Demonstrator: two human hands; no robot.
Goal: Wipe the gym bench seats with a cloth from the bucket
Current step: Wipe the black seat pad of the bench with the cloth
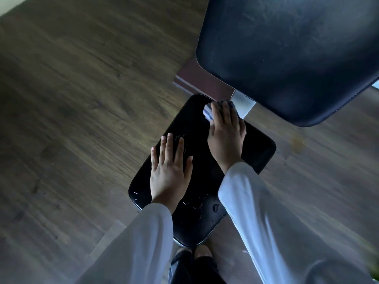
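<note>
Now keep your left hand (169, 171) flat, fingers spread, bracing the bench seat (258, 148) at centre frame (droplets remain near you), while your right hand (225, 136) presses the cloth (207, 112) at its far edge.

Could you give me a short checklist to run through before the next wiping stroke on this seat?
1. Cloth under right hand: ok, at the seat's far edge.
2. Left hand bracing seat pad: ok, flat, fingers spread.
3. Seat wetted: ok, droplets near the front edge.
4. Near part wiped: not ok, droplets remain there.
5. Backrest pad wiped: cannot tell.
6. Bucket within reach: cannot tell, not in view.
</note>
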